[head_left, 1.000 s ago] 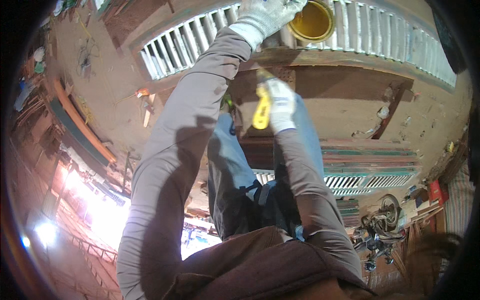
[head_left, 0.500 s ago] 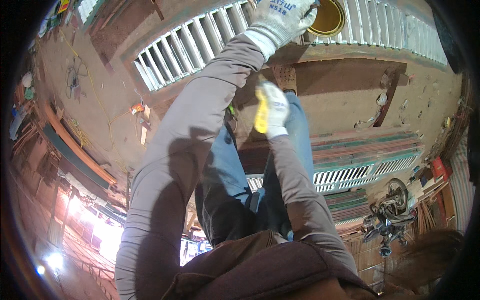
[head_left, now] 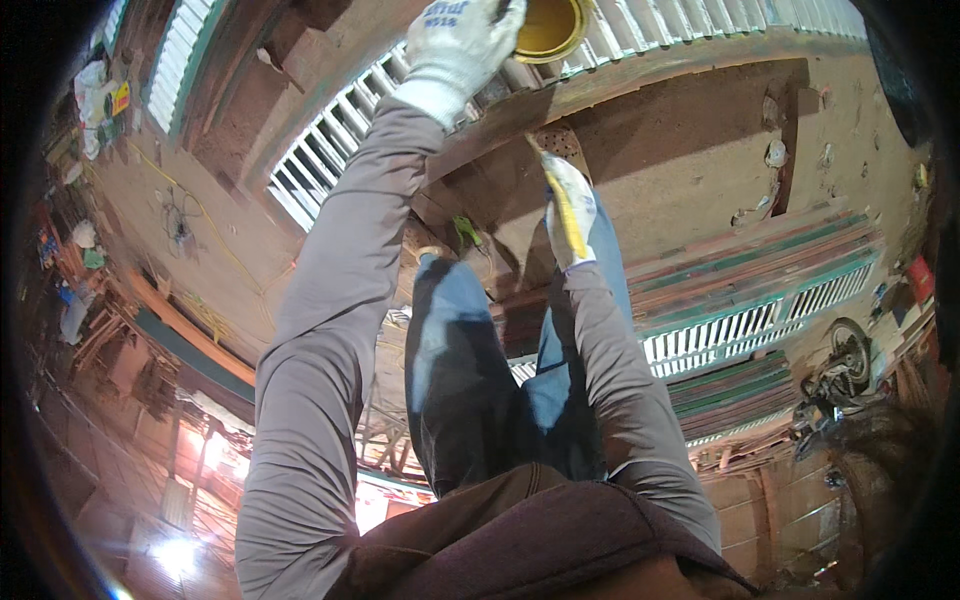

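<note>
Left hand [head_left: 455, 45] has shifted left, knit-gloved fingers clamped on round yellow can [head_left: 548, 25]; right hand [head_left: 570, 215] fingers wrapped round yellow brush [head_left: 566, 205] handle, slatted white shutter [head_left: 330, 165] below.

Warm, fairly dim workshop light; the brightest glare lies far below and to the left of the left hand [head_left: 455, 45], where overexposed patches near the lower rim bleed into haze. Strong fisheye distortion bends the white slatted panel [head_left: 330, 160] beside that hand and the boards right of the right hand [head_left: 570, 215], and a black vignette rings the frame. The gloves and sleeves are reasonably sharp, shadow fills the gap between the two hands, and detail softens toward the edges.
</note>
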